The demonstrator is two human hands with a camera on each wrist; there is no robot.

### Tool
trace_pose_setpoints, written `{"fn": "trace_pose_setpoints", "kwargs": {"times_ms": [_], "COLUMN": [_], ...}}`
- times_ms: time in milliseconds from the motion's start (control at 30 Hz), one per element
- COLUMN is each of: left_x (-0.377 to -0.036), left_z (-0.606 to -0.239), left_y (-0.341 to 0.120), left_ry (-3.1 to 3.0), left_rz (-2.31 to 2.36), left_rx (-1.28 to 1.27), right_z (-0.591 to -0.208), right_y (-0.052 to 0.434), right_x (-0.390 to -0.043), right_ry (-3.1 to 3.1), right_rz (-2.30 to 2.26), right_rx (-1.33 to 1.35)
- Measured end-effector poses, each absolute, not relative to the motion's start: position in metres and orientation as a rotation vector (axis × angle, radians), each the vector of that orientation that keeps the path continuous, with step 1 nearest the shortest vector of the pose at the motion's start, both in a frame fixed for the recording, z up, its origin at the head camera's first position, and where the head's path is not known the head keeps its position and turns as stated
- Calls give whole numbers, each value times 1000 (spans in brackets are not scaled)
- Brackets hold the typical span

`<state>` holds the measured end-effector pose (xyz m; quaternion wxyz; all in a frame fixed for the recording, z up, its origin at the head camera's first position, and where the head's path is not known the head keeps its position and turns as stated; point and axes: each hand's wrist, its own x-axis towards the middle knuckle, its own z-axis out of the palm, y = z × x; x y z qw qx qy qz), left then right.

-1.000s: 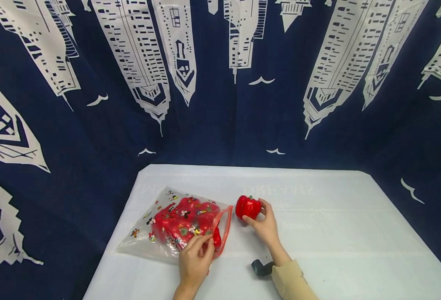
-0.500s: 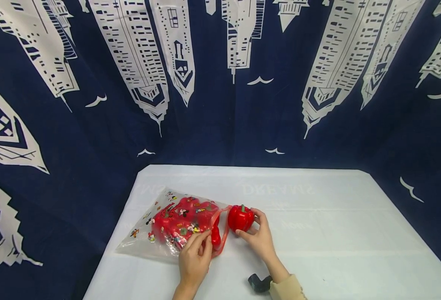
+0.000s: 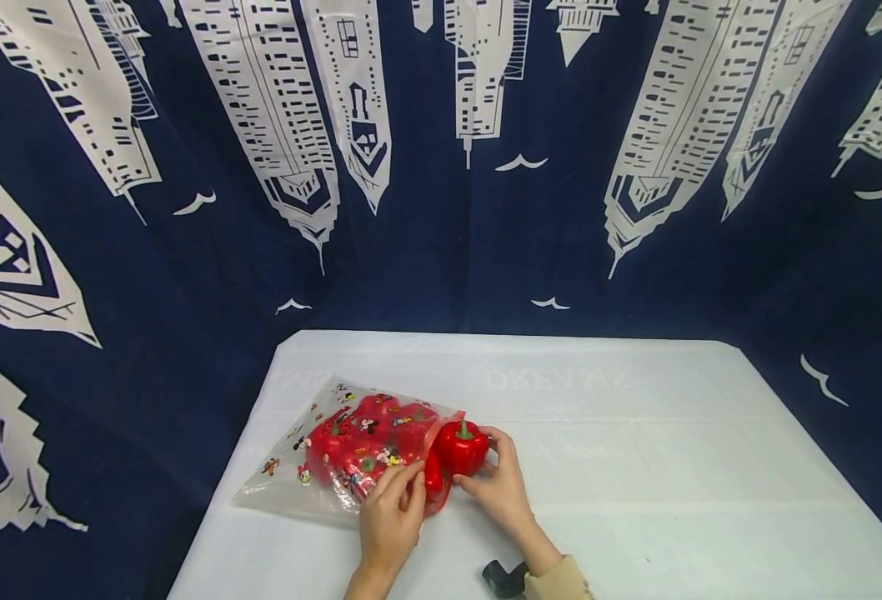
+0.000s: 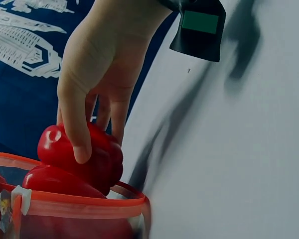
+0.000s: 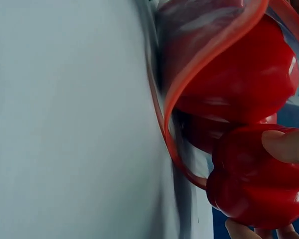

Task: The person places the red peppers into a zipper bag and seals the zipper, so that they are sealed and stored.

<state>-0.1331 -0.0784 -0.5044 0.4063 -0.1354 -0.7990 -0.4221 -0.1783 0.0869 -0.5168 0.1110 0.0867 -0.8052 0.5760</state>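
Note:
A clear zip bag (image 3: pixel 336 454) printed with cartoon figures lies on the white table (image 3: pixel 636 467), with several red peppers inside. Its red-rimmed mouth (image 4: pixel 79 206) faces right. My left hand (image 3: pixel 390 510) pinches the near edge of that mouth. My right hand (image 3: pixel 497 483) grips a red pepper (image 3: pixel 459 446) with a green stem and holds it right at the opening. In the left wrist view the pepper (image 4: pixel 84 157) sits just above the bag's rim, under the thumb. In the right wrist view the pepper (image 5: pixel 256 177) is beside the bag's red rim (image 5: pixel 209 69).
A dark blue cloth with white skyscrapers (image 3: pixel 441 150) hangs behind and beside the table. A black wrist device (image 3: pixel 503 579) shows at my right sleeve. The right half of the table is bare white cloth with faint mirrored lettering (image 3: pixel 557 379).
My right hand has carried the pepper left, from a hand's width off to the bag's mouth. My left hand has kept hold of the bag's edge.

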Motion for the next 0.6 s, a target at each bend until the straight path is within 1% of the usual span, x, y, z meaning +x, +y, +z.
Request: {"fn": "trace_pose_setpoints", "kwargs": {"times_ms": [200,600], "left_x": [-134,-134], "left_z": [-504,-505], "left_y": [-78,-78], "left_ry": [-2008,-2009], "left_rz": [-1068,-1060], "left_rx": [-363,-364], "right_z": [-509,-529], "right_y": [77,75], "right_x": [-174,-178], "right_ry": [-2356,-2378], "right_rz": [1690,1595], "right_rx": [284,288]}}
